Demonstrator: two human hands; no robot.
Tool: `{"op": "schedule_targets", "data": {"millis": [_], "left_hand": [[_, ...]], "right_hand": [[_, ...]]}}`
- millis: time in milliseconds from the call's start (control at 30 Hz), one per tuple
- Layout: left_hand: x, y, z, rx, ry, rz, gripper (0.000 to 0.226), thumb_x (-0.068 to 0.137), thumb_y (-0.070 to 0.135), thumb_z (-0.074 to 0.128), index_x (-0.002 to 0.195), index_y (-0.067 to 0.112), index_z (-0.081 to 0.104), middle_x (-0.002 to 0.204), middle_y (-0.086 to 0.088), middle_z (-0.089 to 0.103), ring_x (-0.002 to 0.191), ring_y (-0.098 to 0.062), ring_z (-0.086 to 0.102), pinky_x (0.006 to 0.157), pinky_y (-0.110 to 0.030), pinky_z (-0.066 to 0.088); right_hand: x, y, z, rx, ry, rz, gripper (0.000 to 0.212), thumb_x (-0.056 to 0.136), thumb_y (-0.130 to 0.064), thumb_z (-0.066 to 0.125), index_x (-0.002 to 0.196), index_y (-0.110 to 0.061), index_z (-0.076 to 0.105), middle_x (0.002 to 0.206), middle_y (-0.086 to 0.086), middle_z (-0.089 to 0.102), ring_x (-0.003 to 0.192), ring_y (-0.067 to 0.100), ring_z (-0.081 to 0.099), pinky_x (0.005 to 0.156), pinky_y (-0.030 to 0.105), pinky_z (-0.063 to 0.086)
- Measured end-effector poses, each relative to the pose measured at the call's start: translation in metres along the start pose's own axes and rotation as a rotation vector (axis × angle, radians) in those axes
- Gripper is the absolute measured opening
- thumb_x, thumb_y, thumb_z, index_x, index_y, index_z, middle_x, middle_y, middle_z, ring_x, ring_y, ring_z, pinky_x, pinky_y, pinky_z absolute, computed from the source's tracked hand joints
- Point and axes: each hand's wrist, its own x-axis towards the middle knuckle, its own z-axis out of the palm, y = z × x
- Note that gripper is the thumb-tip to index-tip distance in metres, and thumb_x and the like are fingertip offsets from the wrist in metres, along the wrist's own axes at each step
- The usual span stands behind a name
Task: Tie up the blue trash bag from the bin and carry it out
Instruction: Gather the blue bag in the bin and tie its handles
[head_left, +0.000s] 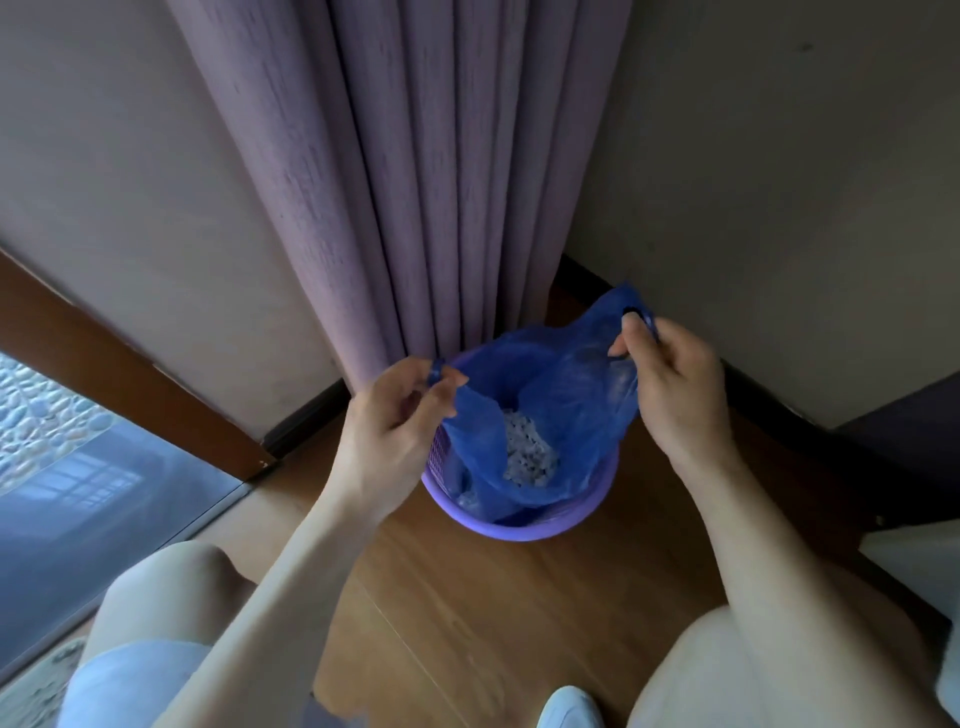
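Observation:
A blue trash bag (561, 410) sits inside a round purple plastic bin (524, 525) on the wooden floor, at the foot of a curtain. Pale crumpled waste (527, 457) shows at the bag's bottom. My left hand (389, 426) pinches the bag's left handle loop at the bin's left rim. My right hand (670, 384) grips the right handle and holds it raised above the rim, so that side of the bag is lifted and stretched. The bag's mouth stays wide between both hands.
A purple curtain (441, 182) hangs right behind the bin, between two beige walls. A brown door frame (130, 374) and a glass pane are at the left. My knees (176, 587) and a light slipper (569, 706) are below on the wooden floor (467, 597).

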Motion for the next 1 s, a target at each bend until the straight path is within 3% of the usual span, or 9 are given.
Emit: {"op": "schedule_targets", "data": {"millis": [200,333,467,567,633,700,800,933,1000], "left_hand": [[0.012,-0.004,-0.005,0.089,0.021,0.193,0.015,0.093,0.024,0.060,0.095,0.018,0.074,0.108,-0.005,0.061,0.104,-0.012,0.060,0.082,-0.013,0.046],[0.015,0.004,-0.003,-0.099,-0.056,0.190,0.019,0.096,0.015,0.053,0.105,0.010,0.069,0.121,-0.005,0.066,0.114,-0.011,0.062,0.091,-0.016,0.047],[0.025,0.014,0.003,-0.184,-0.086,0.157,0.025,0.095,0.016,0.052,0.113,0.006,0.066,0.111,-0.004,0.073,0.107,-0.016,0.068,0.094,-0.032,0.054],[0.032,0.021,0.009,-0.284,-0.123,0.156,0.025,0.095,0.010,0.052,0.115,0.001,0.064,0.112,-0.015,0.072,0.109,-0.026,0.068,0.095,-0.043,0.055],[0.035,0.023,0.013,-0.306,-0.161,0.153,0.026,0.094,0.009,0.052,0.116,-0.001,0.063,0.113,-0.018,0.071,0.108,-0.027,0.069,0.092,-0.041,0.057],[0.037,0.022,0.015,-0.328,-0.175,0.167,0.027,0.092,0.008,0.056,0.117,-0.001,0.062,0.113,-0.017,0.071,0.107,-0.024,0.070,0.088,-0.034,0.057],[0.030,0.000,0.019,-0.447,-0.095,0.137,0.042,0.080,0.019,0.078,0.117,0.011,0.058,0.122,-0.015,0.065,0.114,-0.020,0.065,0.093,-0.032,0.053],[0.027,-0.048,0.041,-0.186,-0.166,0.097,0.088,0.072,0.027,0.086,0.142,0.019,0.034,0.147,-0.007,0.047,0.138,-0.018,0.045,0.112,-0.037,0.041],[0.031,-0.064,0.057,-0.040,-0.287,0.051,0.073,0.083,0.024,0.078,0.143,0.015,0.038,0.140,-0.001,0.055,0.134,-0.011,0.049,0.107,-0.033,0.043]], "right_hand": [[0.022,0.007,0.003,0.135,-0.051,-0.286,0.018,0.098,-0.026,0.058,0.104,-0.025,0.075,0.141,-0.008,0.047,0.136,0.009,0.046,0.112,0.026,0.038],[0.022,0.002,0.011,0.458,-0.290,-0.151,0.038,0.101,-0.022,0.052,0.133,-0.041,0.056,0.095,-0.004,0.073,0.098,0.023,0.069,0.105,0.053,0.047],[0.015,0.002,0.022,0.336,-0.587,-0.151,0.079,0.088,-0.009,0.073,0.152,-0.031,0.033,0.076,-0.026,0.061,0.070,0.001,0.058,0.080,0.024,0.052],[0.004,0.001,0.046,0.179,-0.711,-0.143,0.068,0.080,-0.014,0.081,0.139,-0.026,0.049,0.097,-0.024,0.072,0.088,0.002,0.069,0.075,0.020,0.055],[0.003,0.005,0.060,0.040,-0.659,-0.202,0.032,0.084,-0.032,0.078,0.112,-0.031,0.064,0.086,-0.008,0.072,0.077,0.011,0.068,0.066,0.030,0.055],[0.005,0.009,0.065,0.052,-0.591,-0.212,0.010,0.091,-0.029,0.071,0.096,-0.022,0.068,0.066,-0.010,0.063,0.061,0.005,0.059,0.055,0.019,0.043],[0.010,0.011,0.065,0.143,-0.550,-0.176,0.008,0.095,-0.021,0.066,0.094,-0.013,0.068,0.060,-0.014,0.059,0.055,0.000,0.053,0.053,0.013,0.036],[0.013,0.010,0.067,0.198,-0.554,-0.186,0.012,0.096,-0.017,0.065,0.097,-0.029,0.065,0.075,-0.026,0.068,0.073,-0.005,0.064,0.066,0.010,0.044],[0.014,0.008,0.069,0.228,-0.566,-0.181,0.013,0.094,-0.015,0.067,0.100,-0.027,0.066,0.079,-0.026,0.070,0.081,-0.005,0.067,0.072,0.011,0.047]]}}
